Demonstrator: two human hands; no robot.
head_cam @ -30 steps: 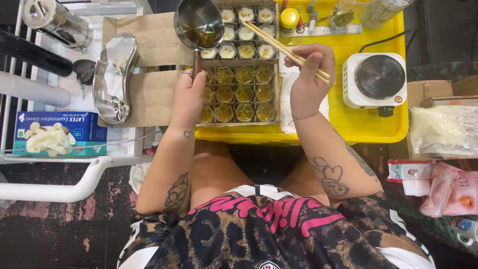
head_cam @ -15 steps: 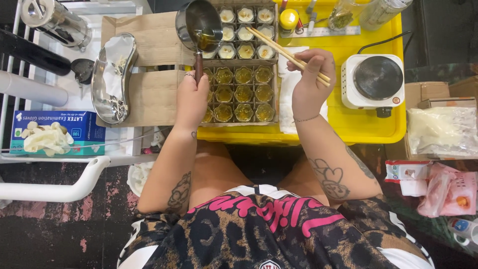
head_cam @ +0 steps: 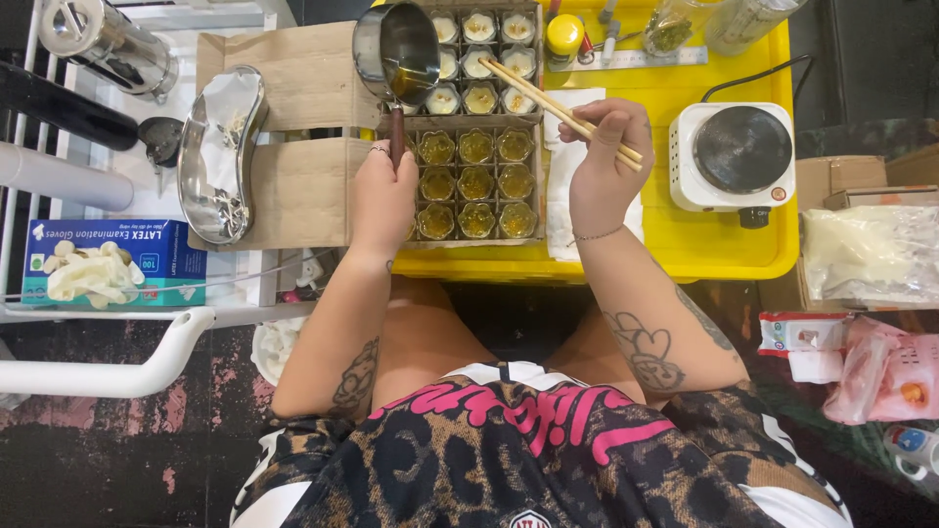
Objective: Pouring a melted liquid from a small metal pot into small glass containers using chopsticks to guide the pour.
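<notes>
A yellow bench (head_cam: 724,244) fills the upper middle of the frame, with a dark, worn floor below it and a white rack (head_cam: 108,376) running down the left side. The person sits at the near edge, knees under it.

The left hand (head_cam: 383,196) is closed round the dark handle of a small metal pot (head_cam: 399,51), which is tipped over the top rows of a grid of little glass jars (head_cam: 476,176). The right hand (head_cam: 604,161) is clamped on a pair of chopsticks (head_cam: 562,110), whose tips reach up and left to the pale jars just beside the pot's lip. The lower rows look full of amber liquid; the upper ones look paler. As I judge it, the step in hand is pouring into the upper jars while the chopsticks steady something there. The next move calls for a slow tilt and a steady wrist, since the jar mouths are small and packed close.

Room is tight. The cardboard (head_cam: 293,137) lies at the left of the jars with a shiny metal dish (head_cam: 220,147) on it; a white hot plate (head_cam: 734,156) sits to the right, well apart from the right hand, its cord running to the top edge. A white cloth (head_cam: 562,210) lies between jars and hot plate. A glove box (head_cam: 108,259) rests at the left.
</notes>
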